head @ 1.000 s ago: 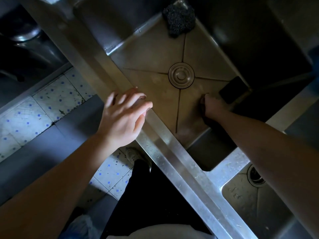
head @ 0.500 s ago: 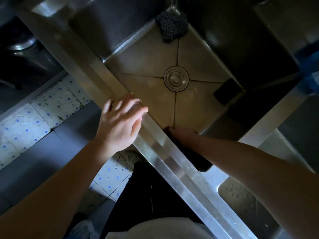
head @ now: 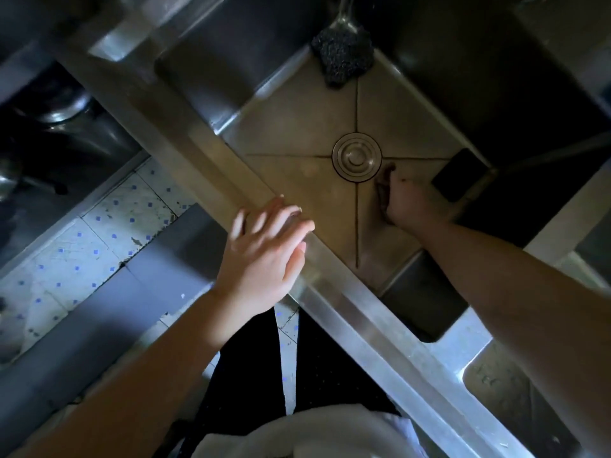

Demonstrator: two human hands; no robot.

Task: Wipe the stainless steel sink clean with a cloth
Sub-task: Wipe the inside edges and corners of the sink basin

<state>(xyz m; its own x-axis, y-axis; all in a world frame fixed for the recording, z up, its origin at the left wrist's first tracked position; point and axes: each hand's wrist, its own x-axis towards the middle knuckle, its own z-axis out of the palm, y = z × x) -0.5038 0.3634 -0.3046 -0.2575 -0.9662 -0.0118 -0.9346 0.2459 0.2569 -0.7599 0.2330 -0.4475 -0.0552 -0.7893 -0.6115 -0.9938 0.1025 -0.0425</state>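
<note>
While the left hand (head: pixel 264 249) rests fingers-extended on the sink's front rim (head: pixel 347 312), holding nothing, the right hand (head: pixel 408 206) presses a dark cloth (head: pixel 383 193) flat beneath its fingers on the basin floor, just beside the drain (head: pixel 356 157).

Sink (head: pixel 297 120) grey steel, floor tan-tinged w/ dark crease lines. Scrubber (head: pixel 342 57) black, far corner. Floor tiles (head: pixel 99 239) white w/ blue squares. Trousers (head: pixel 251 368) black.

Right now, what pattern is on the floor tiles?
Pale floor tiles dotted with small blue squares, seen in the head view.
</note>
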